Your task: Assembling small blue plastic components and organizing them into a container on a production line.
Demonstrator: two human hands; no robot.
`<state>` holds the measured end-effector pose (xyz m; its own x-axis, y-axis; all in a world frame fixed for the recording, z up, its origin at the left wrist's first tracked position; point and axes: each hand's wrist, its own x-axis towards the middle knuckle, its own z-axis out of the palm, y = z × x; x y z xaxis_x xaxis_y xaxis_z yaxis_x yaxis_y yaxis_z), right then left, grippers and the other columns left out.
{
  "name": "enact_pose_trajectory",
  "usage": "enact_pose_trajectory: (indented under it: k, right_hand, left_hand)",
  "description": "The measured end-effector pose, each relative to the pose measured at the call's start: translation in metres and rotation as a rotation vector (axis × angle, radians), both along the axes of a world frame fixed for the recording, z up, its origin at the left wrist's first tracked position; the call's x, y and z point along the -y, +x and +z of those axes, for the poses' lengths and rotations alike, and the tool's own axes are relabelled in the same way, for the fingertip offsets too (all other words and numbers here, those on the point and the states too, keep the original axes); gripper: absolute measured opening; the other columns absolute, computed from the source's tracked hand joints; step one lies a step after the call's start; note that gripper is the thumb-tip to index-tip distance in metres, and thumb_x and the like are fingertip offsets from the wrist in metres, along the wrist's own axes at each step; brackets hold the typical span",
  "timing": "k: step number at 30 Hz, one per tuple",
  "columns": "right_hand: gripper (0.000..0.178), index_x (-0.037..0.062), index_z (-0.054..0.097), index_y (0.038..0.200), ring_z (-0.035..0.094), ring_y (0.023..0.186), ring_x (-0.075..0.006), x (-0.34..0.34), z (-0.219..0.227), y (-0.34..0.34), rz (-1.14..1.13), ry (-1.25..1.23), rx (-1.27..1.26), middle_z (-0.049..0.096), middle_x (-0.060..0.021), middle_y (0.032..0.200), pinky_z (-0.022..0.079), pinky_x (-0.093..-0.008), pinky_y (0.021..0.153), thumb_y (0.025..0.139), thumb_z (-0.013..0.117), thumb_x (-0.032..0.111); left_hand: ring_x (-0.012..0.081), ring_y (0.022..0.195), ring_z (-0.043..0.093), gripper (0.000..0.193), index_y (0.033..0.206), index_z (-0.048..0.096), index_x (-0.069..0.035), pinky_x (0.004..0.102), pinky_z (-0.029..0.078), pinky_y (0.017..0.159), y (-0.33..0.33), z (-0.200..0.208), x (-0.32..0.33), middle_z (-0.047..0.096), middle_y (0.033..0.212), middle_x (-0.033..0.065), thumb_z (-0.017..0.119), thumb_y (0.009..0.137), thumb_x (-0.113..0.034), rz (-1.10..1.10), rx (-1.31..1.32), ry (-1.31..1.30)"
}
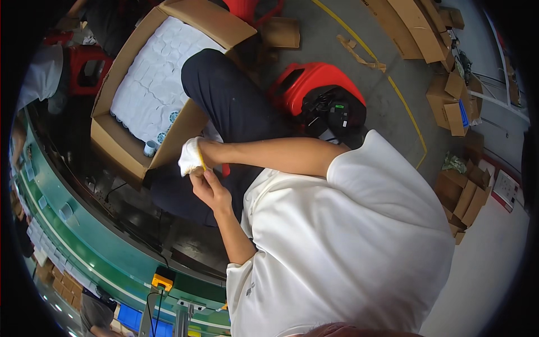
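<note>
My right hand (pixel 192 156) is covered by a white knit glove with a yellow cuff edge, and its fingers are hidden in the bunched fabric. Just below it, my left hand (pixel 213 191) is bare and closed, pinching the glove near the cuff. Both hands are held together over my lap, beside my dark-trousered knee (pixel 216 84). Left of them stands an open cardboard box (pixel 120 147), filled with rows of white wrapped pieces (pixel 151 84). A few pale-blue cylindrical parts (pixel 150 147) show at its near corner.
A green conveyor line (pixel 106 241) curves along the left, with a yellow socket box (pixel 163 281) at its edge. Right of my knee, a red stool (pixel 320 76) carries a black device with cables (pixel 337 112). Cardboard boxes (pixel 460 194) stand at the right. Other people work at the far left.
</note>
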<state>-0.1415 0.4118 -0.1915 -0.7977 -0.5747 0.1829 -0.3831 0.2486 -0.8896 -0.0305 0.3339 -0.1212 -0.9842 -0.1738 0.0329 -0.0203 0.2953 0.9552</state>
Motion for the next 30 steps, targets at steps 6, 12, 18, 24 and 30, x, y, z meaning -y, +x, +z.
enact_pose_trajectory:
  k: [6,12,18,24,30]
  right_hand:
    - [0.026,0.0122,0.075,0.102,0.061,0.058,-0.0190,0.037,-0.021,-0.020,0.422,0.069,0.246,0.070,-0.0049,0.077,0.047,-0.0386,0.052,0.082,0.076,0.030]
    - [0.026,0.0122,0.071,0.109,0.064,0.064,-0.0215,0.032,0.007,-0.023,0.086,-0.085,0.255,0.062,-0.0050,0.074,0.048,-0.0371,0.057,0.094,0.066,0.032]
    - [0.028,0.0091,0.066,0.117,0.071,0.103,-0.0185,0.006,0.043,-0.033,0.059,-0.311,0.471,0.073,-0.0075,0.120,0.056,-0.0299,0.084,0.111,0.051,0.032]
    - [0.051,-0.0005,0.058,0.148,0.071,0.101,-0.0210,0.011,0.004,-0.019,0.031,-1.275,1.692,0.070,-0.0130,0.116,0.056,-0.0301,0.096,0.105,0.065,0.026]
    - [0.050,-0.0023,0.058,0.146,0.071,0.104,-0.0247,0.009,0.000,-0.008,0.243,-1.002,1.236,0.070,-0.0136,0.116,0.055,-0.0333,0.100,0.105,0.065,0.025]
  left_hand:
    - [0.0262,0.078,0.063,0.032,0.108,0.061,0.006,0.0383,0.051,0.074,-0.010,0.011,-0.007,0.068,0.090,0.0175,0.066,0.105,-0.026,-0.051,0.067,-0.298]
    - [0.0208,0.073,0.059,0.028,0.100,0.062,0.004,0.0352,0.049,0.070,-0.022,0.015,-0.010,0.065,0.083,0.0123,0.066,0.107,-0.023,0.047,0.116,-0.242]
    - [0.0111,0.078,0.052,0.025,0.103,0.060,0.003,0.0279,0.044,0.071,-0.017,0.013,-0.022,0.060,0.086,0.0043,0.063,0.109,-0.020,0.064,0.142,-0.011]
    - [0.0086,0.071,0.051,0.023,0.104,0.059,0.001,0.0260,0.043,0.064,-0.011,0.004,-0.028,0.061,0.083,0.0040,0.062,0.109,-0.021,0.015,0.163,0.033]
    - [0.0054,0.080,0.045,0.015,0.107,0.057,-0.004,0.0226,0.037,0.070,-0.002,0.003,-0.030,0.054,0.092,-0.0027,0.062,0.111,-0.018,-0.006,0.239,0.178]
